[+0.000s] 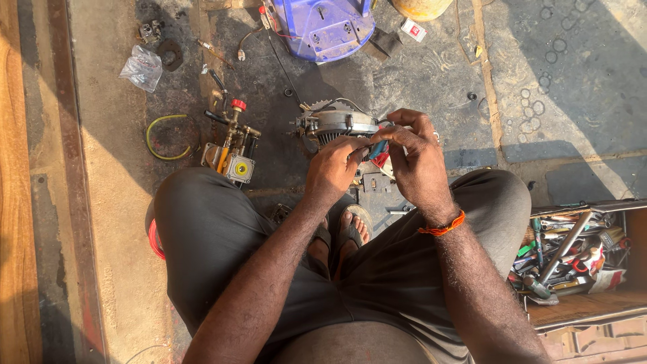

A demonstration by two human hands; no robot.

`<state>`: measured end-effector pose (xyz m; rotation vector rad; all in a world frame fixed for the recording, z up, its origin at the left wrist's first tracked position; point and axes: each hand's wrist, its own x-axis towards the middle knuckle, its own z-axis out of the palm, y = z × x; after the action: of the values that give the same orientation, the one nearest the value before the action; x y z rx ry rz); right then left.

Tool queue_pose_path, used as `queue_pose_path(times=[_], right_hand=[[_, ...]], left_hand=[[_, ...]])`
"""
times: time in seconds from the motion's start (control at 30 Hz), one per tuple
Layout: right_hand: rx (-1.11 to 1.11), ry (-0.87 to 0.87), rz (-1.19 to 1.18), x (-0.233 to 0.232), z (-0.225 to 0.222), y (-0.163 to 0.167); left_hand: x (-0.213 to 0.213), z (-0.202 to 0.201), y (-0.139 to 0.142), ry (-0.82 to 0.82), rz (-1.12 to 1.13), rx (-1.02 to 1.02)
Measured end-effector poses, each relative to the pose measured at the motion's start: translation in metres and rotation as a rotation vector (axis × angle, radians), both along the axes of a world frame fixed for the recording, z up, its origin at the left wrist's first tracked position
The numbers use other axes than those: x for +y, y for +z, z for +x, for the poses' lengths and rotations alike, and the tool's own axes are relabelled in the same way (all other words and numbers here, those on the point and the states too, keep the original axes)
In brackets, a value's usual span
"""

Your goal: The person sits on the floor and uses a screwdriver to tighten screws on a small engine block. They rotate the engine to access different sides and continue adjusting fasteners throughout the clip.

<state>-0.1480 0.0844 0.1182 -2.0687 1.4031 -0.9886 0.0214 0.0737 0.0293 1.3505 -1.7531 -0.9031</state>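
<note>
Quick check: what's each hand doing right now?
Left hand: grip closed, pinching the small blue part.
Right hand: grip closed on the same part.

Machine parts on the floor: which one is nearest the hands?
The grey finned motor, right behind both hands; the brass pump assembly and blue housing lie farther off.

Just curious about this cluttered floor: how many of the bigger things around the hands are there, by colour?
Blue: 1, plastic housing
Grey: 1, metal motor
Brass: 1, pump valve
Yellow-green: 1, hose loop
Clear: 1, plastic bag
Total: 5

Dull metal motor (337,125), rough stone floor (431,81)
</note>
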Motion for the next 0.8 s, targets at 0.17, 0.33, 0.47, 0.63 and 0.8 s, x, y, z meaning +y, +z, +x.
queue_pose_path(times=[0.17, 0.33, 0.47, 0.63, 0.8], right_hand=[[0.08, -0.21, 0.242, -0.002, 0.001, 0.001], [0.023, 0.01, 0.202, -0.006, -0.009, -0.002], [0.079, 0.084, 0.046, -0.002, -0.007, -0.005], [-0.036, 0.023, -0.031, -0.004, -0.003, -0.002], [0.027, -0.036, 0.22, -0.009, -0.007, -0.001]], left_hand=[[-0.002, 0.001, 0.0, 0.025, 0.051, -0.039], [-0.003, 0.001, -0.004, 0.004, 0.026, -0.072], [-0.002, 0.002, -0.007, -0.006, 0.014, -0.057], [-0.002, -0.001, -0.013, -0.002, 0.028, -0.049], [-0.003, 0.001, -0.02, 0.001, -0.065, -0.096]])
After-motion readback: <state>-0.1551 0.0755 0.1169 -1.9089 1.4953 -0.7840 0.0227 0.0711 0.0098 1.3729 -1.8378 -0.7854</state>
